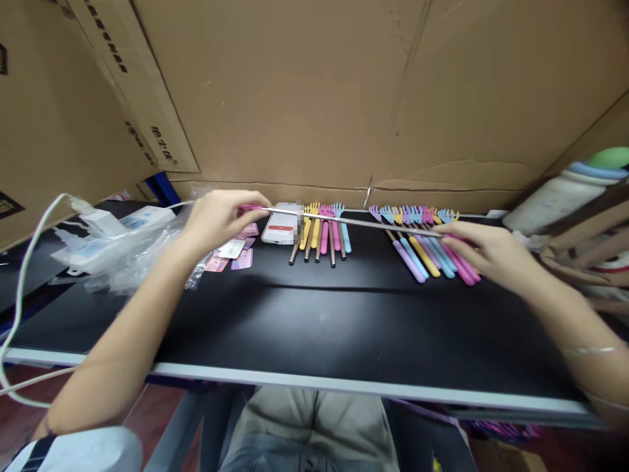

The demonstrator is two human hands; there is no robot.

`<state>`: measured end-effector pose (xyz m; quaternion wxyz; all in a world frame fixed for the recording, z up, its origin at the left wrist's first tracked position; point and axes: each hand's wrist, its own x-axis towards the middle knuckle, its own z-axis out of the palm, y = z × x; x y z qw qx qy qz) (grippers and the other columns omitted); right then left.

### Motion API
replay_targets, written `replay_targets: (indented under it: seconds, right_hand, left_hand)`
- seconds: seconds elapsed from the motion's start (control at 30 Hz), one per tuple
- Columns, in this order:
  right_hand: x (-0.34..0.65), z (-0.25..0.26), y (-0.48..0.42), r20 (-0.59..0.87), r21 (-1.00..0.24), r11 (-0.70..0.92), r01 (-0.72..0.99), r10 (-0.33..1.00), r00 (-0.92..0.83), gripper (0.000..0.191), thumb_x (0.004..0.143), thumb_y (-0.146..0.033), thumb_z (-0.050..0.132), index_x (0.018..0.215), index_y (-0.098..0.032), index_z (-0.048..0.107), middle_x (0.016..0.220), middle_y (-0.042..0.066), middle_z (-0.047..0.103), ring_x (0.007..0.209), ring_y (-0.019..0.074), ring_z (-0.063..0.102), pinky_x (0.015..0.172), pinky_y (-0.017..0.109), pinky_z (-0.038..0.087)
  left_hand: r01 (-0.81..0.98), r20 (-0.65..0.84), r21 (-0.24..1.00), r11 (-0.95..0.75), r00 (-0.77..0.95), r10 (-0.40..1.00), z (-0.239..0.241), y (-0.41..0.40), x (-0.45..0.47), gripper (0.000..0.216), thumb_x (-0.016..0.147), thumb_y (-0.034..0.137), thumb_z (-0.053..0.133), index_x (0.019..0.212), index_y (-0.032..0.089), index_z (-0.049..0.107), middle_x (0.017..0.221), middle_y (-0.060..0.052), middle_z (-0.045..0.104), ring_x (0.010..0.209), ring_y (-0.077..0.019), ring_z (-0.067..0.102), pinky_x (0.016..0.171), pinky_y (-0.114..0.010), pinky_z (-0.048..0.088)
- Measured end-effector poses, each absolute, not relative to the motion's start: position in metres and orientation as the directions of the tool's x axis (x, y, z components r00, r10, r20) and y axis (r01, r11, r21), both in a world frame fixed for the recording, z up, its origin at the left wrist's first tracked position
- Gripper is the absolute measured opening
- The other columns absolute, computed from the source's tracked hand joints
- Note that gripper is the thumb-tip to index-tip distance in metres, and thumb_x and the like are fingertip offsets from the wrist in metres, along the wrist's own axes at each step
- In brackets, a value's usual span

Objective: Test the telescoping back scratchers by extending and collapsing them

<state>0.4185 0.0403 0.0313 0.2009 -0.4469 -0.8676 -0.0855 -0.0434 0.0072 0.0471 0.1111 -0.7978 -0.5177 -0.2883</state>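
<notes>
A telescopic back scratcher (pixel 354 223), its thin metal rod drawn out long, is stretched level above the desk between my hands. My left hand (pixel 221 216) pinches one pink end. My right hand (pixel 484 252) is closed around the other end, where pink shows at the fingers. Below the rod lies a row of back scratchers (pixel 324 236) with yellow, pink and blue claws and handles, among dark metal tubes. More back scratchers (pixel 417 252) in purple, blue, yellow and pink lie beside my right hand, claws pointing away from me.
A phone (pixel 281 224) and small printed cards (pixel 230 252) lie near my left hand. Clear plastic bags (pixel 142 252) and a white power strip (pixel 93 242) with cables are further left. A white bottle (pixel 545 196) stands at right. Cardboard (pixel 304 98) walls the back.
</notes>
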Motion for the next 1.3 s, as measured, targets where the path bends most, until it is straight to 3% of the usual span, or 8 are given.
replay_targets:
  seconds: [0.2,0.53,0.77,0.87,1.13,1.3]
  right_hand:
    - [0.361,0.010,0.020,0.470,0.066,0.677,0.733,0.627,-0.621,0.031,0.095,-0.038,0.038,0.106,-0.024,0.063,0.097,0.002,0.071,0.083,0.0170,0.067,0.067,0.026,0.045]
    - [0.347,0.014,0.008,0.516,0.163,0.679,0.716,0.560,-0.648,0.027,0.095,-0.034,0.040,0.100,-0.021,0.062,0.093,0.001,0.071,0.075,0.0136,0.066,0.060,0.023,0.041]
    - [0.290,0.008,-0.011,0.481,0.291,0.642,0.709,0.542,-0.689,0.029,0.096,-0.035,0.038,0.096,-0.022,0.064,0.077,0.000,0.068,0.056,0.0100,0.058,0.049,0.025,0.023]
    - [0.283,0.005,-0.011,0.484,0.287,0.625,0.726,0.560,-0.672,0.031,0.097,-0.035,0.036,0.095,-0.022,0.063,0.075,0.000,0.066,0.056,0.0093,0.056,0.049,0.025,0.020]
    - [0.284,0.002,-0.006,0.422,0.217,0.653,0.726,0.608,-0.673,0.033,0.097,-0.035,0.031,0.091,-0.019,0.059,0.078,0.001,0.066,0.061,0.0096,0.058,0.050,0.025,0.019]
    - [0.284,0.003,-0.005,0.413,0.280,0.643,0.713,0.590,-0.694,0.036,0.097,-0.040,0.032,0.088,-0.018,0.059,0.068,0.001,0.063,0.055,0.0101,0.054,0.049,0.025,0.015]
  left_hand:
    - [0.848,0.520,0.068,-0.525,0.419,0.744,0.024,-0.003,0.014,0.021,0.093,0.038,0.048,0.093,0.025,0.065,0.080,0.002,0.068,0.066,-0.0132,0.059,0.055,-0.021,0.032]
    - [0.846,0.527,0.107,-0.523,0.397,0.751,0.013,-0.014,0.038,0.019,0.094,0.034,0.049,0.089,0.022,0.062,0.082,0.001,0.067,0.073,-0.0155,0.060,0.056,-0.023,0.033]
    - [0.787,0.473,0.184,-0.589,0.454,0.755,-0.005,-0.024,0.057,0.021,0.096,0.036,0.044,0.092,0.022,0.059,0.087,0.002,0.067,0.072,-0.0140,0.061,0.055,-0.022,0.033]
    - [0.802,0.470,0.186,-0.567,0.435,0.768,-0.008,-0.023,0.055,0.024,0.096,0.038,0.042,0.092,0.022,0.059,0.088,0.001,0.067,0.074,-0.0148,0.061,0.056,-0.022,0.034]
    - [0.784,0.489,0.107,-0.611,0.494,0.719,-0.008,-0.018,0.054,0.023,0.097,0.036,0.040,0.095,0.022,0.059,0.090,0.001,0.067,0.078,-0.0147,0.062,0.057,-0.021,0.033]
    - [0.765,0.524,-0.037,-0.643,0.563,0.639,-0.006,-0.016,0.052,0.024,0.098,0.036,0.039,0.098,0.022,0.059,0.087,0.001,0.069,0.074,-0.0135,0.063,0.054,-0.022,0.031]
